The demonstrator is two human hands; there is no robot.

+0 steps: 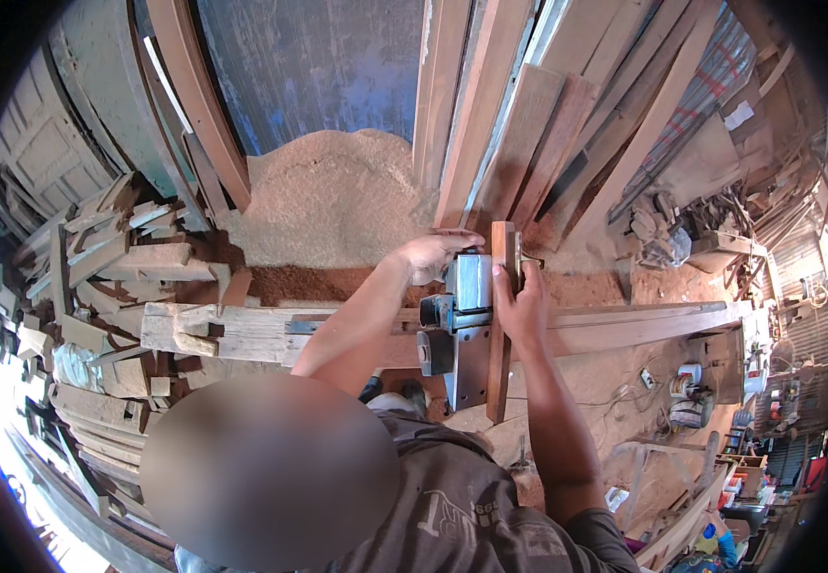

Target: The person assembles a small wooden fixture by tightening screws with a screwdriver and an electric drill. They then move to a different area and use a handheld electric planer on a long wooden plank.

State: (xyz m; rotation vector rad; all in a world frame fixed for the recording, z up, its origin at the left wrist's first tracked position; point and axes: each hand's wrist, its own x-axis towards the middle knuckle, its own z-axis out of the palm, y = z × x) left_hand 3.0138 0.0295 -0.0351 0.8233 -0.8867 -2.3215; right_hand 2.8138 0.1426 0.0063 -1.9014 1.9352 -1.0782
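Note:
In front of me a grey metal tool (pixel 471 361), which looks like a power planer, stands over the timber beam. It has a flat plate with holes, a shiny block and a dark knob. My left hand (pixel 433 258) grips its far end, fingers reaching over the top edge and partly hidden. A straight brown wooden strip (pixel 499 368) lies lengthwise along the tool's right side. My right hand (pixel 523 301) closes round this strip, the thumb on its near face and the fingers on its right. I cannot tell whether strip and tool are fastened together.
The long timber beam (pixel 242 331) crosses below my hands, with planks (pixel 634 329) running right. Beyond lies a sawdust heap (pixel 337 205), flanked by leaning boards (pixel 519 143). Offcuts (pixel 137 258) are piled at left. Cables and buckets (pixel 686 382) lie right; another person (pixel 720 540) is at lower right.

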